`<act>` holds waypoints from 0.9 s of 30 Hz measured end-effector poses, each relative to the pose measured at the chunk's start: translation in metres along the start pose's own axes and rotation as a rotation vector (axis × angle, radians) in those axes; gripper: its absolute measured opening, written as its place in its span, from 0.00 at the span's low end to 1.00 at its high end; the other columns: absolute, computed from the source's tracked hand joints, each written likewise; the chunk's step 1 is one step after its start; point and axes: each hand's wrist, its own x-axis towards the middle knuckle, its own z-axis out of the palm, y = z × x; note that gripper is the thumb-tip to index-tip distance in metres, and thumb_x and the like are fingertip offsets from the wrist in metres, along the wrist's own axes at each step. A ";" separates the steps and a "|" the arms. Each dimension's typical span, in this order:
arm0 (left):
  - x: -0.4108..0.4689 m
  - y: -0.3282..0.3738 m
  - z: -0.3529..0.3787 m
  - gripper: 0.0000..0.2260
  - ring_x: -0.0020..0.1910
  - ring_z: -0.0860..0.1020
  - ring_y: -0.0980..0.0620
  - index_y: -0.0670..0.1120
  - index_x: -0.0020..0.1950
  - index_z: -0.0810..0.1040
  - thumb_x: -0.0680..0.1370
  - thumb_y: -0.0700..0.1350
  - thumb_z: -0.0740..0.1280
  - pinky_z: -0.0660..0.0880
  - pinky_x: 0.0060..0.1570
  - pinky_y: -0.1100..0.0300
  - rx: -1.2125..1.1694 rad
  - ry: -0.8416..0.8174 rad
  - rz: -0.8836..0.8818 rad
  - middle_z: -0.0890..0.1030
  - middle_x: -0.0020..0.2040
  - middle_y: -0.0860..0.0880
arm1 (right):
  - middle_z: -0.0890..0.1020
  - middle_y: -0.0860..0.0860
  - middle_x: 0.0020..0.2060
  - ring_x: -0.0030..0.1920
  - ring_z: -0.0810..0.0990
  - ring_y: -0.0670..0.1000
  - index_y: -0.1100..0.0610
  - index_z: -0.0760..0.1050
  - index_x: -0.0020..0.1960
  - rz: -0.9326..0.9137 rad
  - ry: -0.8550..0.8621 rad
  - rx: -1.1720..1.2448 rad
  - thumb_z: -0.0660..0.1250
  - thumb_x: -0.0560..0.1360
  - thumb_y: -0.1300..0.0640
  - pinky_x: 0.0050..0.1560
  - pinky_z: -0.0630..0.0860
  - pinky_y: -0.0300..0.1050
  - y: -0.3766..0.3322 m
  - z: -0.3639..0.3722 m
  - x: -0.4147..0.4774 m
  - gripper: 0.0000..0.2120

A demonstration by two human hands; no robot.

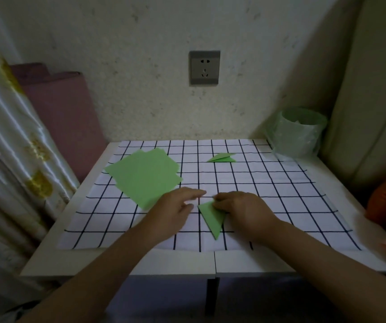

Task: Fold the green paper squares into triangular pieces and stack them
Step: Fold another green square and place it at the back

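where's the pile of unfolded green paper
In the head view, the pile of green paper lies on the left half of the checked cloth, just beyond the left hand.

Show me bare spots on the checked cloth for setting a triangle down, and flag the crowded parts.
Free: the right side of the cloth, bordered by the folded triangles, the lined bin and the right hand; also the near-left corner, below the green squares and left of the left hand. Crowded: the centre, where both hands meet at the half-folded triangle.
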 end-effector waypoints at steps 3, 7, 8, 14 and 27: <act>0.016 -0.012 0.001 0.19 0.56 0.73 0.68 0.53 0.66 0.79 0.76 0.40 0.72 0.69 0.56 0.72 0.142 -0.074 0.090 0.78 0.60 0.57 | 0.70 0.47 0.74 0.71 0.69 0.51 0.49 0.71 0.73 -0.010 -0.037 0.034 0.61 0.80 0.62 0.68 0.68 0.45 0.003 -0.002 0.002 0.23; 0.028 -0.018 0.003 0.15 0.55 0.76 0.60 0.53 0.59 0.83 0.73 0.44 0.76 0.73 0.59 0.63 0.196 -0.153 0.173 0.82 0.56 0.57 | 0.76 0.50 0.68 0.69 0.73 0.49 0.53 0.73 0.71 0.079 -0.021 0.331 0.63 0.77 0.69 0.70 0.68 0.42 0.014 -0.004 0.004 0.25; 0.031 -0.018 0.003 0.14 0.54 0.76 0.60 0.53 0.58 0.84 0.73 0.45 0.76 0.73 0.58 0.64 0.204 -0.152 0.198 0.82 0.54 0.57 | 0.77 0.48 0.67 0.68 0.74 0.47 0.53 0.74 0.70 0.133 0.005 0.455 0.62 0.76 0.70 0.69 0.70 0.40 0.016 -0.006 0.004 0.25; 0.034 -0.021 0.009 0.09 0.48 0.76 0.58 0.51 0.52 0.85 0.77 0.52 0.68 0.77 0.49 0.55 0.348 -0.074 0.339 0.82 0.49 0.55 | 0.79 0.44 0.59 0.60 0.77 0.41 0.54 0.76 0.67 0.356 0.111 0.811 0.57 0.72 0.78 0.47 0.70 0.20 0.033 -0.018 -0.001 0.31; 0.044 -0.026 0.009 0.15 0.49 0.74 0.63 0.56 0.57 0.83 0.72 0.58 0.74 0.73 0.49 0.63 0.237 -0.144 0.241 0.78 0.50 0.60 | 0.76 0.49 0.68 0.70 0.72 0.49 0.51 0.78 0.67 0.125 0.000 0.387 0.62 0.67 0.75 0.72 0.64 0.40 0.036 -0.005 0.005 0.33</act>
